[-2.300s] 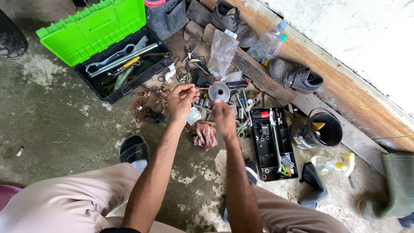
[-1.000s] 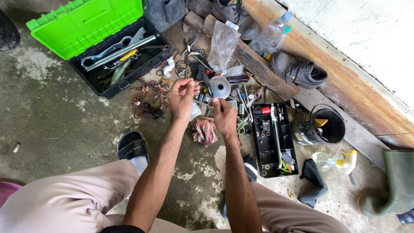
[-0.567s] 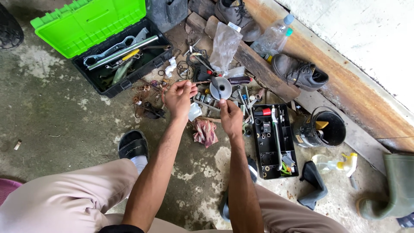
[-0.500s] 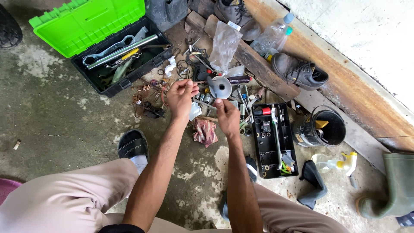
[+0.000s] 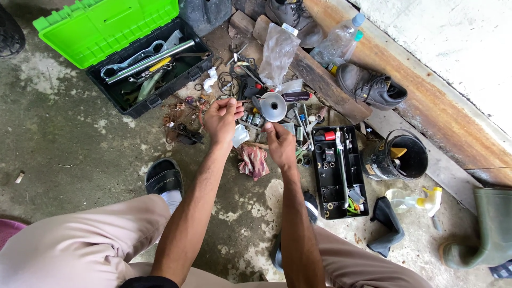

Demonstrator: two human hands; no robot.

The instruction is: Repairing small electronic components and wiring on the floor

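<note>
The left hand (image 5: 221, 120) is raised over the floor with its fingers curled inward, the thumb close to the fingertips; whether it pinches some small part, I cannot tell. The right hand (image 5: 280, 145) is just beside it, a little lower, with fingers bent and the fingertips pointing up toward a metal funnel (image 5: 273, 105). If the right hand touches the funnel or holds something small, the picture does not show clearly.

The funnel lies on the concrete floor (image 5: 69, 144) among many scattered small tools and metal parts, just above the two hands. Under the hands lies a reddish rag (image 5: 254, 160). To the right of the right hand is a black tray (image 5: 339, 170) with small tools and bits in its compartments. Further right stands a black bucket (image 5: 397, 157), and near it lies a spray bottle (image 5: 413, 200). At the upper left is an open toolbox (image 5: 136, 58) with a green lid, with wrenches inside. Behind the funnel are a clear plastic bag (image 5: 277, 50), a plastic bottle (image 5: 336, 42) and a dark shoe (image 5: 370, 88) on a wooden plank (image 5: 320, 82). A green rubber boot (image 5: 477, 229) lies at the far right.
</note>
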